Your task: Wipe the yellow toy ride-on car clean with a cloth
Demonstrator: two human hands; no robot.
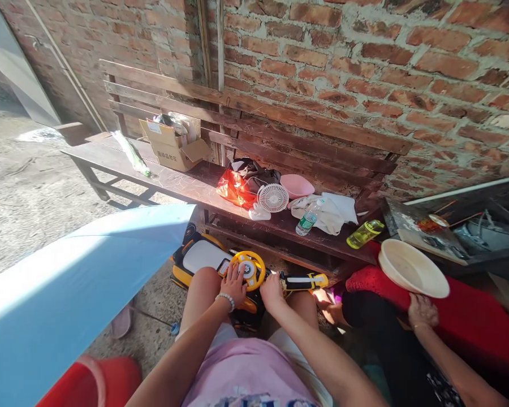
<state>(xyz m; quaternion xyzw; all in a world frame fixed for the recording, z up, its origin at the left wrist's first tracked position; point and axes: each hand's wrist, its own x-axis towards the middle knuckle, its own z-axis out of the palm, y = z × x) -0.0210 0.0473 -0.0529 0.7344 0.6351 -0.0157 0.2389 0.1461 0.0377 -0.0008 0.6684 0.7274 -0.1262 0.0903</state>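
Note:
A child's ride-on car (201, 257) in yellow, black and white stands between my knees, in front of the bench. Its yellow steering wheel (261, 268) has a grey round centre. My left hand (234, 285), with a beaded bracelet on the wrist, lies on the left side of the wheel, fingers stretched out and apart. Close by the wheel's right rim, my right hand (272, 291) is closed in a fist; whatever it may hold is hidden. Just right of that fist, a yellow, black and white bar (305, 281) sticks out sideways.
The wooden bench (186, 183) carries a cardboard box (169, 150), a small fan (273, 198), a water bottle (306, 221) and a yellow-green bottle (365, 234). Another person's hand (423, 311) touches a cream basin (413, 268) at right. A blue umbrella-like sheet (89, 271) covers the left.

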